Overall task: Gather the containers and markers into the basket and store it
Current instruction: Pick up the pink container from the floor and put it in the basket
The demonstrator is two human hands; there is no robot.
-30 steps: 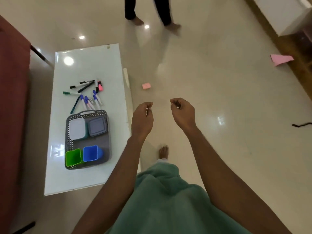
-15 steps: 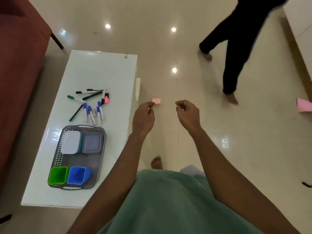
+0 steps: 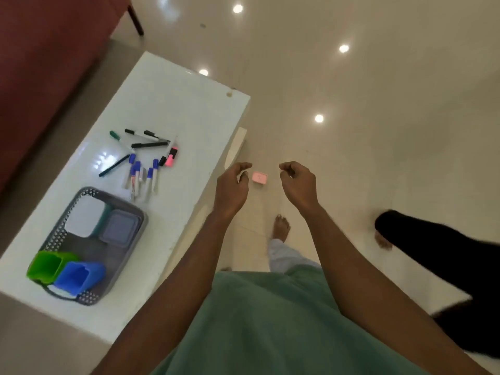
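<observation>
A grey perforated basket [image 3: 135, 234] sits on the white table [image 3: 173, 104] at my left. Inside it are a white-lidded container [image 3: 85, 216], a grey-lidded container [image 3: 120, 228], a green cup [image 3: 44, 266] and a blue cup [image 3: 78, 277]. Several markers [image 3: 143, 163] lie scattered on the table beyond the basket, among them a pink highlighter [image 3: 171, 156]. My left hand [image 3: 232, 188] and my right hand [image 3: 299, 184] hang over the floor to the right of the table, fingers curled, holding nothing.
A dark red sofa [image 3: 46, 58] runs along the table's far left side. A small pink block [image 3: 259, 177] lies on the glossy floor between my hands. Another person's black-clad leg [image 3: 433, 247] stands at the right. My bare foot [image 3: 281, 227] is on the floor.
The view has swung so the table sits diagonally and closer. The other person has moved from the far right to the near right. My hands keep their curled pose.
</observation>
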